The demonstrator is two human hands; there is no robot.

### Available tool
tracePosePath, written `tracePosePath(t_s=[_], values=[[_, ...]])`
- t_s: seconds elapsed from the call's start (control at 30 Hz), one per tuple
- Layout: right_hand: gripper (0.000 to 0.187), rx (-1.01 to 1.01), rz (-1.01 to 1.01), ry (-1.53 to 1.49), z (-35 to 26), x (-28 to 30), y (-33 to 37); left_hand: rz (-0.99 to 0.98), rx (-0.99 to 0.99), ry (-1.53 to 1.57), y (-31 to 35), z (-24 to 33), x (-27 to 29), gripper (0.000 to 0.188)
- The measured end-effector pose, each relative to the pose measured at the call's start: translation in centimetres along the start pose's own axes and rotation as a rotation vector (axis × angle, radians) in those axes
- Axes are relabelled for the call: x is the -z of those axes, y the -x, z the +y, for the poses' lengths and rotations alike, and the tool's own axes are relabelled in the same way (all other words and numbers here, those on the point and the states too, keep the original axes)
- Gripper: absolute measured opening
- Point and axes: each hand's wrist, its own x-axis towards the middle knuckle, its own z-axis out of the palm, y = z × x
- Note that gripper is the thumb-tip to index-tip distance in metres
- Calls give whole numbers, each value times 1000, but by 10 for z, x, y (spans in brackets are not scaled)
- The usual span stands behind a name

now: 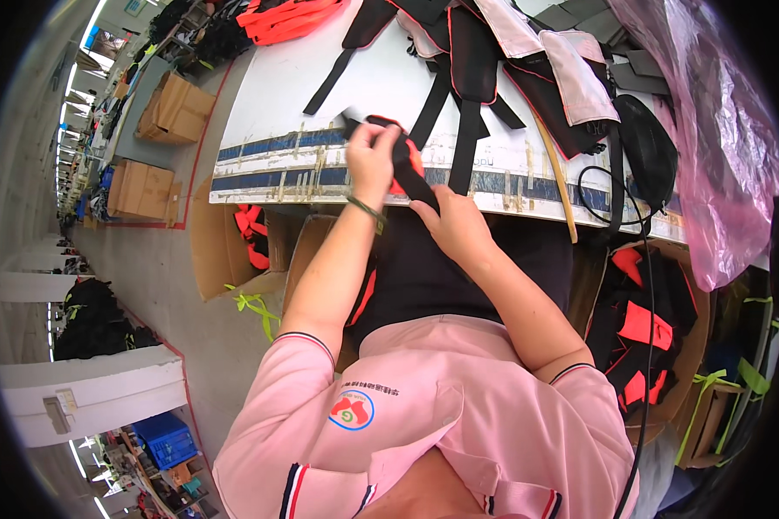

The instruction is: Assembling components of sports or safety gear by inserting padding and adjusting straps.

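Observation:
Over the front edge of the white table (273, 95), I hold a black fabric strap piece (415, 180) with orange-red parts between my hands. My left hand (371, 164) has its fingers closed on the upper end, where a loose black tip is smeared by motion. My right hand (455, 223) grips the lower end with the thumb on top. Just beyond lie several black strapped pieces (474, 65) with orange-red edging, their tails pointing toward me.
Orange-red fabric (286, 19) lies on the table's far left. A wooden stick (556, 169), a black cable (648, 303) and pink plastic sheeting (710, 173) are at the right. Cardboard boxes of black and red pieces stand below, including a right-hand box (697, 320).

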Motion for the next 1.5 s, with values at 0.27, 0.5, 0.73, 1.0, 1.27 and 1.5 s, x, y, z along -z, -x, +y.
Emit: tracePosePath(t_s=[0.27,0.5,0.73,1.0,1.27,1.5], values=[[34,26,-89,-311,-15,-8,2,226,-202,-350,-35,-1,27,20],[32,79,-162,-380,-32,-7,14,242,-87,-265,-71,-23,79,19],[32,183,-304,-472,-62,7,45,346,-102,-419,-116,-41,172,23],[29,389,-449,-466,-44,-17,62,430,81,-595,-95,-41,338,25],[29,306,361,194,64,-6,-117,147,588,-1144,24,-101,455,35],[60,-18,49,735,99,-10,-182,-174,390,-536,18,-107,310,19]])
